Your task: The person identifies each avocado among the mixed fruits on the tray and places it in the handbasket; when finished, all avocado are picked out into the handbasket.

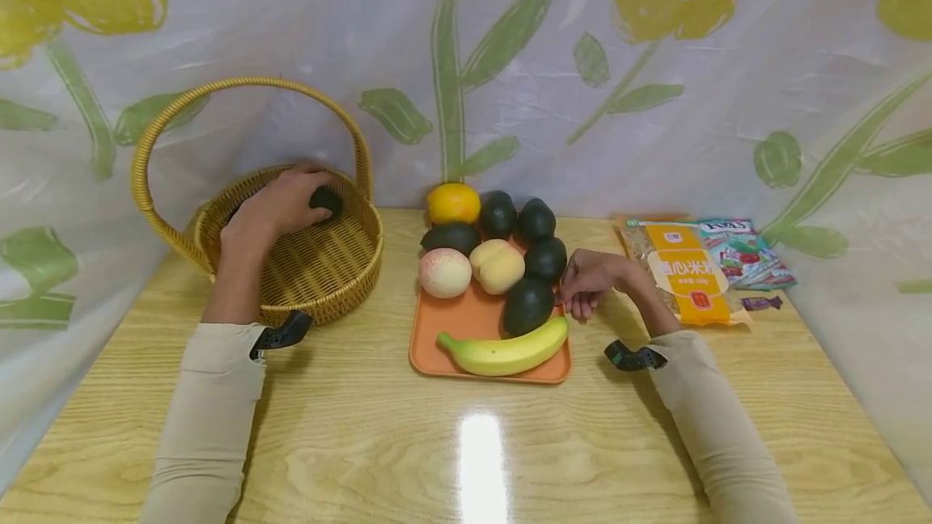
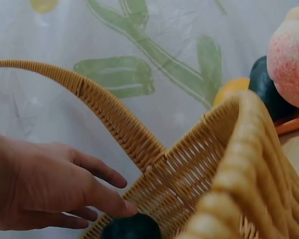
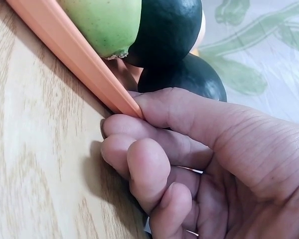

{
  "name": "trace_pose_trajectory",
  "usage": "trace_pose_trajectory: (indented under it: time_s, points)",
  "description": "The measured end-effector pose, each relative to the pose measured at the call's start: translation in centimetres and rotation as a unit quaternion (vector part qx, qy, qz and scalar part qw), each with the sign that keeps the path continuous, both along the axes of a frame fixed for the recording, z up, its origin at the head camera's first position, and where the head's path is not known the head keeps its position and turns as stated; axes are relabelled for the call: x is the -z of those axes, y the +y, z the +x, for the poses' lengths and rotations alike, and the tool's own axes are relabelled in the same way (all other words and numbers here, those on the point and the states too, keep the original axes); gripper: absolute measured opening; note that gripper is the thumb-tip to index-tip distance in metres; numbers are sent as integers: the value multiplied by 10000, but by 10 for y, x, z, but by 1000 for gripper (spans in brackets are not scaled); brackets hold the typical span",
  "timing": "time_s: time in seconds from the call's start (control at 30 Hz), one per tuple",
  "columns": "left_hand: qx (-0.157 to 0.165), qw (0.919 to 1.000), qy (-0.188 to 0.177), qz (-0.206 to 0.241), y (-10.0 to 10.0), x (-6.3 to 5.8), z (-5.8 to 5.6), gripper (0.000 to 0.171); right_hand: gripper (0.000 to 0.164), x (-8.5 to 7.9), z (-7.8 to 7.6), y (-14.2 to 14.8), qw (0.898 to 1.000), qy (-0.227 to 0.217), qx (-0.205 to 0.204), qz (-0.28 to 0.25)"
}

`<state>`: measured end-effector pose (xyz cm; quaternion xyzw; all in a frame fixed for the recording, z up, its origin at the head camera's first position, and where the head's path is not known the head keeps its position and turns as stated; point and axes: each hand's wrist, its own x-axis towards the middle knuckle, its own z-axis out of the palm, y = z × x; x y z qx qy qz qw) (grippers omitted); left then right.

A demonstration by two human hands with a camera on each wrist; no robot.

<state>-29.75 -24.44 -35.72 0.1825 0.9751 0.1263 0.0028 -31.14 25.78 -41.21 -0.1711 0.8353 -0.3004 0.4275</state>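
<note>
My left hand (image 1: 280, 200) is inside the wicker basket (image 1: 342, 297), over a dark green avocado (image 1: 326, 202). In the left wrist view, one fingertip touches the top of the avocado (image 2: 131, 228), while the other fingers stand apart, loosely extended. My right hand (image 1: 591, 281) pinches the right rim of the orange tray (image 1: 437, 346) between thumb and fingers, as the right wrist view shows. On the tray are several avocados (image 1: 529, 306), a banana (image 1: 506, 350), a pinkish peach (image 1: 445, 273), a yellow peach (image 1: 497, 267) and a lemon (image 1: 454, 204).
The basket's tall handle (image 1: 255, 82) arches above my left hand. Right of the tray lie an orange-and-clear food packet (image 1: 688, 269), a blue-green packet (image 1: 746, 253) and a small purple-wrapped sweet (image 1: 761, 303). A flower-patterned curtain (image 1: 524, 103) hangs behind the wooden table (image 1: 364, 427).
</note>
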Motion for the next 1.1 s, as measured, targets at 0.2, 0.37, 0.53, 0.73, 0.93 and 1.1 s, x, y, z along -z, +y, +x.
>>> trace_pose_trajectory:
  time_s: [0.2,0.37,0.53,0.73,0.93,1.1]
  points:
    - [150,9998,-15,97,11,-19,6,49,27,0,-1,-1,10000,27,12,13]
    - [291,9995,97,5,23,-30,14,47,28,2,-2,1,10000,13,6,37]
    - [565,9980,198,182,39,-45,28,45,27,4,-3,2,10000,1,-1,26]
    - [992,9930,224,609,62,-59,42,42,27,3,-4,0,10000,39,-78,-11]
    - [1366,9887,204,583,89,-56,47,40,28,3,-5,0,10000,58,-14,12]
    - [1794,9818,209,586,113,-50,50,42,28,2,-5,2,10000,26,-34,51]
